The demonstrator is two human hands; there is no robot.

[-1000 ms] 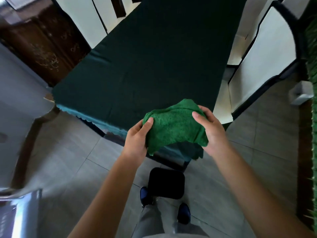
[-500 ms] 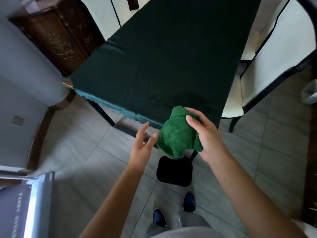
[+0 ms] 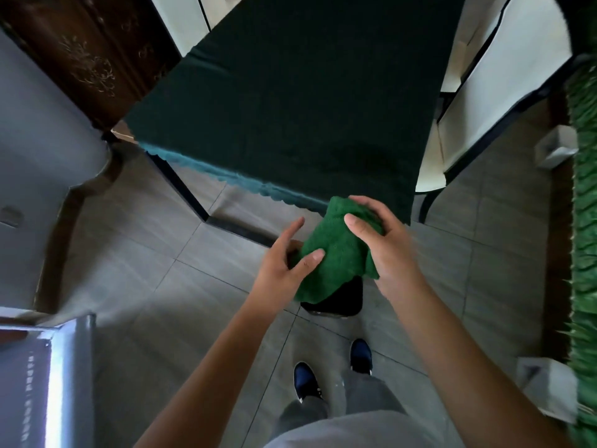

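A bunched green towel (image 3: pixel 336 253) hangs in the air just off the near edge of a table draped in a dark green cloth (image 3: pixel 307 92). My right hand (image 3: pixel 381 244) grips the towel's upper right part, thumb across its front. My left hand (image 3: pixel 284 263) holds the towel's lower left, thumb on its front and fingers behind it, with the index finger sticking up. The towel's lower end droops over a black stool.
A black stool (image 3: pixel 342 299) stands on the grey tiled floor below the towel, in front of my feet (image 3: pixel 305 381). White chairs with black frames (image 3: pixel 504 76) stand to the table's right. A dark wooden cabinet (image 3: pixel 93 53) is at the left, green fringe (image 3: pixel 584 189) at the right edge.
My left hand let go of the towel, then came back and took its lower left part. The view backed away from the table, and the towel is off its edge.
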